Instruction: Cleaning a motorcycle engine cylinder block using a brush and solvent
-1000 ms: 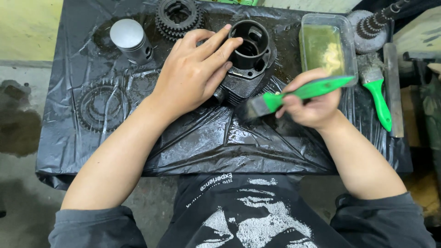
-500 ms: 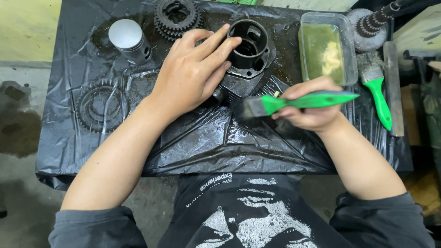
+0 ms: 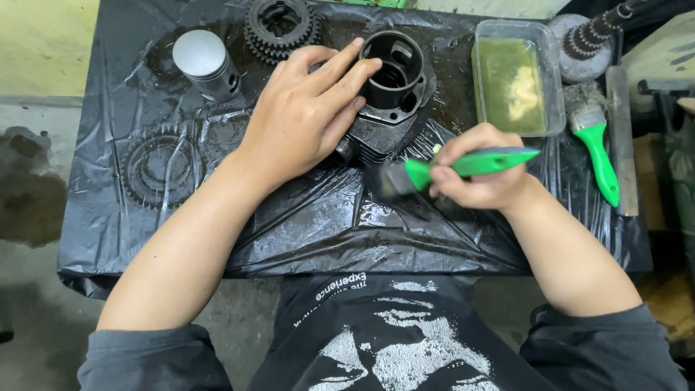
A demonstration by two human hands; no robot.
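The left hand [image 3: 304, 119] lies open on the black engine cylinder [image 3: 391, 94], with fingers spread and the fingertips touching the rim of its bore; the grip is not closed around it. The cylinder stands near the far edge of the desk [image 3: 304, 224], at its middle, on black plastic sheet. The right hand [image 3: 481, 174] has a closed grip on the green handle of a paintbrush [image 3: 456, 168], whose bristles point left, just beside the cylinder's near side. A clear tray [image 3: 517, 80] of yellowish liquid stands towards the far right corner.
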